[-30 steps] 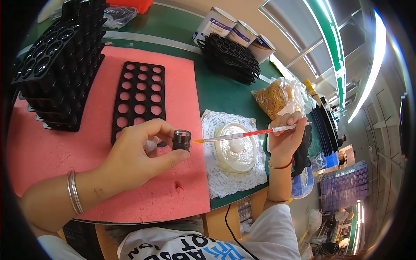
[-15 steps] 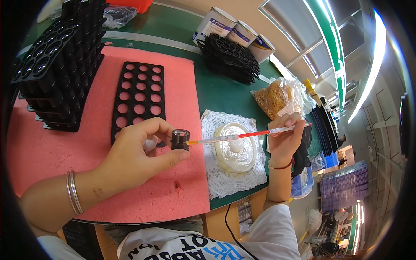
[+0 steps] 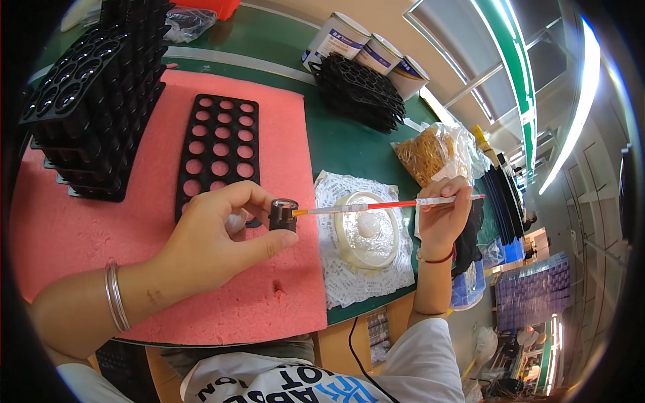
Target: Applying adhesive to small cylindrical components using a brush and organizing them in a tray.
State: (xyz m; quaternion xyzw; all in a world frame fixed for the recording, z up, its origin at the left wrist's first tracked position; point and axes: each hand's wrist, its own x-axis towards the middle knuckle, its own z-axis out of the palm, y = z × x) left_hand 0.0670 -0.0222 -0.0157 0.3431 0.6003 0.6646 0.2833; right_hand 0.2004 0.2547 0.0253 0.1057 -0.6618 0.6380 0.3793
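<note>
"While the left hand point(image 3: 205, 232) is hovering over the pink mat point(image 3: 222, 309), what is it holding?"

"It's clasping a small black cylinder point(image 3: 283, 220) above the mat's right side. The right hand point(image 3: 443, 215), well apart from it and out to the right of the mat, is pinching a red-and-clear brush point(image 3: 383, 206). The brush is reaching left across the mat's edge, its tip apparently meeting the cylinder's side."

"And what is carrying the mat?"

"A green counter point(image 3: 329, 151). On the mat, a flat black tray point(image 3: 209, 140) is showing pink through its round holes, and a tall stack of black trays point(image 3: 111, 141) is rising at the mat's left."

"What's sitting to the right of the mat?"

"Just beside it, a printed sheet point(image 3: 336, 285) is lying under a round white dish point(image 3: 338, 232), which is glistening inside. Farther right, a clear bag point(image 3: 426, 154) is bulging with tan strands. Beyond the mat's far right corner, a black heap of trays point(image 3: 356, 91) is slumping near three cans point(image 3: 339, 37)."

"And the room?"

"Well to the right of the mat, bright lamp strips point(image 3: 571, 114) are running overhead, and a purplish stack point(image 3: 534, 289) is standing below them."
</note>
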